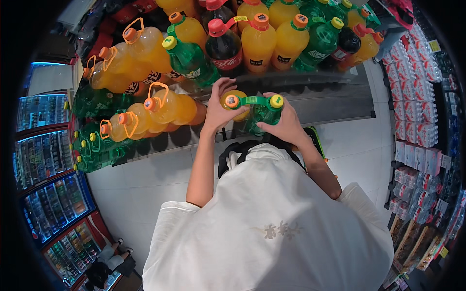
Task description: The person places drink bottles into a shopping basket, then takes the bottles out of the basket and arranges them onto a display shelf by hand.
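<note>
My left hand (221,109) is wrapped around the left side of an orange soda bottle (239,114) with an orange cap. In my right hand (283,118) is a green soda bottle (259,117) with a yellow cap. A green plastic strap (253,99) with a small label joins the two bottle necks. Both bottles are upright, side by side, in front of the dark display shelf (327,96). Just beyond them stand a dark cola bottle (224,49) with a red cap and another green bottle (191,60).
Large orange soda bottles (160,105) with handles stand at left, beside green bottles (98,145) with yellow caps. Drink coolers (54,203) line the far left, where a person (105,263) is low down. Shrink-wrapped packs (411,105) fill the right shelving. Pale floor tiles (145,182) lie below.
</note>
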Action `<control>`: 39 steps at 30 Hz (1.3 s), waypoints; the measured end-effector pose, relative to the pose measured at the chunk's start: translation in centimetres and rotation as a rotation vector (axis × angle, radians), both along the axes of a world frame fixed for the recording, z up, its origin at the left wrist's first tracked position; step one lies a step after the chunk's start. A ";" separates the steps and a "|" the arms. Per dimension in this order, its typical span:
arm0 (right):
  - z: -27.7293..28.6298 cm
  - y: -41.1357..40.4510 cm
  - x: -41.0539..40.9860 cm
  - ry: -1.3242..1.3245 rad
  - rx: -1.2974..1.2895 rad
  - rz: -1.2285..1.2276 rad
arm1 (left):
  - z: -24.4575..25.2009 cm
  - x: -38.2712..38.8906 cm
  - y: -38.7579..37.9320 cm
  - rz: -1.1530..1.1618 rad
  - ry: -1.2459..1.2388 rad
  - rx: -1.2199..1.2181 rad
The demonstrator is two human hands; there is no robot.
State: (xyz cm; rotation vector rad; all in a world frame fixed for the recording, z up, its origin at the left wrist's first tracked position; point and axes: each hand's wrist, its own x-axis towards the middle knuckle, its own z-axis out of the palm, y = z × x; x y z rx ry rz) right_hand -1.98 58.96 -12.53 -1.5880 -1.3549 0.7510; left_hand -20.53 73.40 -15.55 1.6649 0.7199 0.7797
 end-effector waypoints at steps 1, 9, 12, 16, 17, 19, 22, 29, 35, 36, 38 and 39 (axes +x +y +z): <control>-0.5 0.2 0.7 0.002 0.018 -0.029 | 0.9 0.7 0.0 -0.044 0.010 -0.024; -3.2 4.7 3.2 0.281 0.074 -0.151 | 2.1 2.7 0.1 0.091 0.232 0.119; -3.5 5.3 3.2 0.385 0.011 -0.138 | 1.8 2.5 0.3 0.114 0.255 0.192; -3.7 4.6 2.9 0.407 -0.012 -0.175 | 1.6 2.7 -0.3 0.149 0.265 0.303; -3.6 4.2 2.6 0.407 0.016 -0.196 | 1.7 2.6 -0.5 0.147 0.262 0.305; -3.4 3.8 2.2 0.406 0.050 -0.220 | 2.0 2.5 -0.8 0.118 0.312 0.282; -3.6 3.6 1.8 0.310 0.061 -0.248 | 2.2 2.4 -1.0 0.104 0.364 0.293; -3.2 3.7 1.4 0.254 0.075 -0.249 | 2.3 2.1 -0.8 0.104 0.362 0.268; -3.7 3.6 0.7 0.130 0.106 -0.178 | 2.3 0.5 -2.4 0.142 0.316 0.255; -4.0 3.5 0.6 0.036 0.132 -0.179 | 2.4 0.1 -2.8 0.145 0.326 0.259; -3.8 3.2 -0.1 0.026 0.186 -0.172 | 2.6 -0.6 -3.6 0.151 0.339 0.258; -3.8 3.1 -0.3 0.014 0.242 -0.165 | 2.7 -0.9 -4.0 0.151 0.351 0.256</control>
